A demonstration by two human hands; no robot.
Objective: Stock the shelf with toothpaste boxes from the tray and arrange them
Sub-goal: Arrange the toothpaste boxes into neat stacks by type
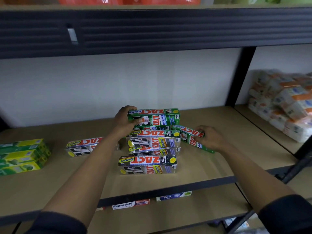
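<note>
On the wooden shelf (202, 168) stands a pile of ZACT toothpaste boxes. My left hand (125, 119) grips the left end of a green ZACT Whitening box (158, 117) on top of the pile. My right hand (209, 139) holds a second green Whitening box (189, 135), tilted, at the pile's right side. Silver ZACT Smokers boxes lie below: a stacked pair (152, 141), one in front (147, 164), and one apart to the left (81, 146). No tray is in view.
Green and yellow boxes (22, 156) sit at the shelf's left. Wrapped white and orange packs (283, 105) fill the neighbouring bay on the right, past a black upright post (239, 76). Pepsodent (130, 204) and Safi (173, 195) boxes lie on the shelf below.
</note>
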